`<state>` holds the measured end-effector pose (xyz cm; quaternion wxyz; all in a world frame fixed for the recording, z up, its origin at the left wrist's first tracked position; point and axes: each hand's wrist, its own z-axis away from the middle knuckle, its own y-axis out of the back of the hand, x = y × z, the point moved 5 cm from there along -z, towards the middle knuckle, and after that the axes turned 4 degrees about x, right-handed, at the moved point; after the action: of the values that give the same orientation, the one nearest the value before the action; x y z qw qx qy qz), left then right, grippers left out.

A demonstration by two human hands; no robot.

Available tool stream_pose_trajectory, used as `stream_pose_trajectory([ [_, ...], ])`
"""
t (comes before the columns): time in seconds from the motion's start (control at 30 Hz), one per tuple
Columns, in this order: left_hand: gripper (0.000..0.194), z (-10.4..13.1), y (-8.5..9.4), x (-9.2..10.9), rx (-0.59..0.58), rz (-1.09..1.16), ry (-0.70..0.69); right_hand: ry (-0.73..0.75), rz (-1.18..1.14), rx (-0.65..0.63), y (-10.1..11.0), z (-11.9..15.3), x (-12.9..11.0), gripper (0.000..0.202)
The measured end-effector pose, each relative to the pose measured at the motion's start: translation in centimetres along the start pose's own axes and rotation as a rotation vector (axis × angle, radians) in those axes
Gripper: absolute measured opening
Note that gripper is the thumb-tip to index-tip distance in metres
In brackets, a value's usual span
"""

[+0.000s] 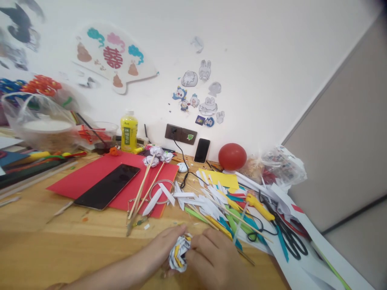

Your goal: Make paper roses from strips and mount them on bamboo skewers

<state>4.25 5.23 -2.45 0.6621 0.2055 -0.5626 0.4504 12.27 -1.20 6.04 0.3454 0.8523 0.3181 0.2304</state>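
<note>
Low in the middle of the head view is a folded paper piece (180, 253) in white with yellow and dark strips. My left hand (167, 240) wraps it from the left, thumb along its upper edge and some fingers hidden beneath. From the right, the bent fingers of my right hand (213, 257) pinch its side. Just beyond my hands lies a loose pile of folded paper strips (208, 203), white, yellow, green and blue. White paper flowers (156, 152) on wooden sticks (146, 183) rest on red paper (69, 185), beside a coil of wire (173, 189).
A dark tablet (107, 187) lies on the red paper. Right of the strips are a yellow glue gun (261, 207) with its cord and black scissors (292, 237). A phone (202, 150), red balloon (232, 156) and yellow drink bottle (129, 132) stand by the wall.
</note>
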Motion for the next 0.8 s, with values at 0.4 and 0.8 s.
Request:
stream_pose_trajectory([
  [0.4, 0.047, 0.2, 0.1, 0.1, 0.036, 0.049, 0.010, -0.162, -0.204, 0.036, 0.0, 0.1, 0.8, 0.025],
  [0.8, 0.041, -0.1, 0.4, -0.7, 0.011, 0.022, -0.032, -0.041, -0.059, -0.016, -0.6, 0.4, 0.7, 0.038],
])
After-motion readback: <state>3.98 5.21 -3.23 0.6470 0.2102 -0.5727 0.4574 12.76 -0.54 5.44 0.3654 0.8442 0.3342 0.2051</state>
